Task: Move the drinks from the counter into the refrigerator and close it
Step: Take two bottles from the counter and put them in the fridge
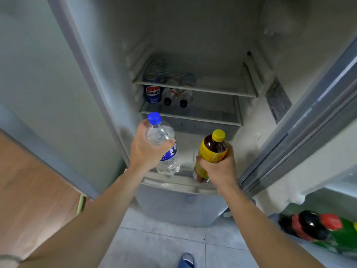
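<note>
The refrigerator (193, 39) stands open in front of me. My left hand (144, 149) grips a clear water bottle (166, 149) with a blue cap, held just before the lower compartment. My right hand (218, 169) grips a dark tea bottle (212, 151) with a yellow cap and yellow label, level with the water bottle and to its right. On the middle shelf (212, 117) stand a blue cola can (153, 94) and two bottles (176, 96) lying with their dark caps toward me.
The open door (313, 117) swings out at the right; its lower door rack (297, 238) holds a dark bottle (309, 225) with a red cap and a green bottle (345, 235). A wooden panel (29, 180) lies at the left. Grey floor tiles (164, 244) are below.
</note>
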A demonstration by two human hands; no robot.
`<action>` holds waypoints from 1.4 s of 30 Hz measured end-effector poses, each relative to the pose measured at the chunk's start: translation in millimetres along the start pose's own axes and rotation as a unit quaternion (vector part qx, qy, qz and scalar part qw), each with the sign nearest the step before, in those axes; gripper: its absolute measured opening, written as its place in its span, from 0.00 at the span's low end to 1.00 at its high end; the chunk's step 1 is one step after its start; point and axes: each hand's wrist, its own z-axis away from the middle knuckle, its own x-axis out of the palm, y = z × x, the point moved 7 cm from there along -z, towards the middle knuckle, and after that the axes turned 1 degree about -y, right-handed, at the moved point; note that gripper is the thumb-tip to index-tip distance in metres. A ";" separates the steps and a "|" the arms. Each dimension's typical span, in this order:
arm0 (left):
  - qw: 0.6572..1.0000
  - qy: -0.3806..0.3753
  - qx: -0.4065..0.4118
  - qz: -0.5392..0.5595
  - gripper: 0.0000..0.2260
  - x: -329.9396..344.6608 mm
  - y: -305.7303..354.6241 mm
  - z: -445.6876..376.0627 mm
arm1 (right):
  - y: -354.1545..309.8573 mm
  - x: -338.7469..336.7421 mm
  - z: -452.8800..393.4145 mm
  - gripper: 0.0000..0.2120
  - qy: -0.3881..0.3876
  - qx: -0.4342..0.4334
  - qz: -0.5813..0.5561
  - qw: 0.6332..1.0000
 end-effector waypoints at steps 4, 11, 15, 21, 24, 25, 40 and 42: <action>1.000 0.005 0.014 -0.016 0.28 12.9 9.8 -33.5 | -2.6 16.1 -36.4 0.32 -0.006 -0.003 0.019 1.000; 0.998 -0.036 -0.019 -0.054 0.31 32.2 -7.8 -70.3 | 1.9 41.4 -73.1 0.34 -0.020 0.015 0.021 0.999; 0.997 -0.061 -0.020 -0.047 0.32 38.7 -20.2 -79.8 | 2.6 50.7 -81.1 0.36 -0.033 0.033 0.044 0.998; 0.976 -0.202 -0.008 -0.085 0.28 55.1 -4.4 -102.6 | -50.9 48.7 -97.0 0.29 -0.009 -0.029 0.099 0.995; 0.965 -0.218 0.025 -0.143 0.21 56.0 19.4 -114.3 | -80.1 45.6 -103.7 0.22 -0.006 -0.063 0.227 0.972; 0.960 -0.209 0.041 -0.181 0.20 55.3 27.3 -116.9 | -85.1 44.6 -104.0 0.25 -0.013 -0.065 0.262 0.963; 0.994 0.037 -0.065 0.080 0.11 -19.3 -34.5 -83.1 | -21.2 -6.1 -23.7 0.12 0.143 0.204 -0.088 0.964; 0.983 0.068 -0.104 0.133 0.11 -22.4 -53.0 -68.8 | -3.7 -7.0 -2.3 0.12 0.187 0.230 -0.184 0.937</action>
